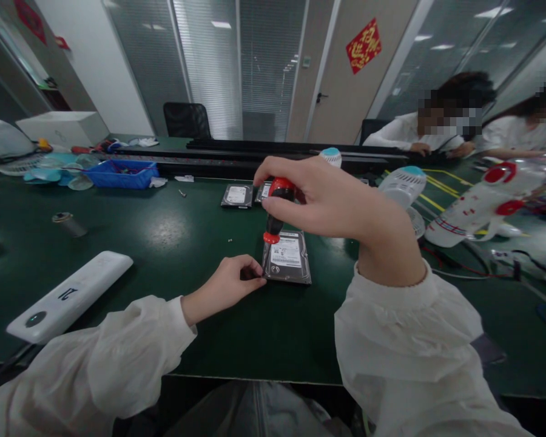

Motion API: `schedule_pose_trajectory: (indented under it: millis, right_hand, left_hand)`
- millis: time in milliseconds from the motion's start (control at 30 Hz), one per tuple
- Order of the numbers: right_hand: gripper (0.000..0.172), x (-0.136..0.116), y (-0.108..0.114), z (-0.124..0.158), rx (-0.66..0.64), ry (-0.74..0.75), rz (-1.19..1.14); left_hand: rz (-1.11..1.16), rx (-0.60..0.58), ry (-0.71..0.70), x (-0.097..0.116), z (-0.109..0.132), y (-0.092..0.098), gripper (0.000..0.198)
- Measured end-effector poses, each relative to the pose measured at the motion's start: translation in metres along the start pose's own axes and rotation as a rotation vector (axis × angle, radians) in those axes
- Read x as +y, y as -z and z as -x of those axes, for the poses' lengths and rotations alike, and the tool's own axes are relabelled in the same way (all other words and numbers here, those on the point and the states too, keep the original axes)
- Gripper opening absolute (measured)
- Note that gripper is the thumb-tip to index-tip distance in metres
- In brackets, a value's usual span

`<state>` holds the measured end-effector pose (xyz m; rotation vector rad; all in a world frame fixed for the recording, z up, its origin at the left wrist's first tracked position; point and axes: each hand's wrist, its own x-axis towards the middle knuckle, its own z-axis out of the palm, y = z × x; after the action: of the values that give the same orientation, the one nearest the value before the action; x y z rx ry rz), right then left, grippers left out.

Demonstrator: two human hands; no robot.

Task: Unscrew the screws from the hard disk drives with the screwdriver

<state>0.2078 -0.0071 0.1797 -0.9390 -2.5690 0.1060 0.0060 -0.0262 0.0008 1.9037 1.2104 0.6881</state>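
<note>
My right hand (332, 197) grips a red and black screwdriver (279, 206) from above, its fingers closed round the handle. The screwdriver points down at the left edge of a hard drive (295, 255), which lies flat, label up, on the green table. At that drive's near left corner, my left hand (230, 285) has thumb and forefinger drawn together against the edge. The exact spot of the screwdriver's tip is hard to make out. Two tiny screws (230, 240) lie left of the drive. Behind it rests a second hard drive (237, 195), with another drive (262, 191) partly hidden by my right hand.
A white power bank (73, 297) and a metal cylinder (69, 224) lie on the left. Farther back is a blue tray (122, 176). On the right stand a small white fan (403, 185), a white bottle (475, 203) and cables. Two people sit at the far right.
</note>
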Motion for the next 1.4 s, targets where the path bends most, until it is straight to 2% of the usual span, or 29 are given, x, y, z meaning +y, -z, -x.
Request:
schedule_pose_trajectory:
  millis: [100,233,400,500,600,700,833,1133,1400]
  right_hand:
    - [0.035,0.0013,-0.0023,-0.0012,0.044,-0.051,0.035]
    - [0.023,0.0022,-0.0007,-0.0003,0.029,-0.028,0.009]
    - [0.027,-0.0029,0.0017,0.0009,0.005,0.000,-0.040]
    - [0.036,-0.0026,0.0008,0.0005,0.024,-0.030,-0.017]
    - [0.028,0.0001,0.0015,0.0013,0.020,-0.014,-0.023]
    - [0.034,0.0004,0.0033,0.0025,-0.016,0.028,-0.047]
    - [0.030,-0.0018,0.0027,0.0026,-0.002,0.008,-0.025]
    - [0.045,-0.0007,0.0020,0.0036,0.001,-0.016,-0.014]
    - [0.040,0.0000,-0.0008,0.0027,0.049,-0.069,0.072]
  left_hand:
    - [0.006,0.004,0.012,0.0003,0.0000,-0.0003,0.019]
    - [0.003,0.000,0.006,0.0009,0.0003,-0.0003,0.019]
    - [0.008,0.005,0.002,-0.0002,-0.0003,-0.0008,0.019]
    - [0.006,0.008,-0.003,-0.0005,-0.0004,-0.0007,0.019]
    - [0.002,0.002,-0.005,-0.0007,-0.0002,-0.0003,0.019]
    - [0.001,0.004,-0.008,-0.0014,-0.0003,-0.0001,0.019]
    - [0.005,-0.004,0.002,-0.0019,-0.0007,-0.0001,0.020]
    - [0.007,-0.005,-0.004,-0.0019,-0.0005,0.0003,0.020]
    - [0.017,0.002,0.012,-0.0030,-0.0011,-0.0010,0.019]
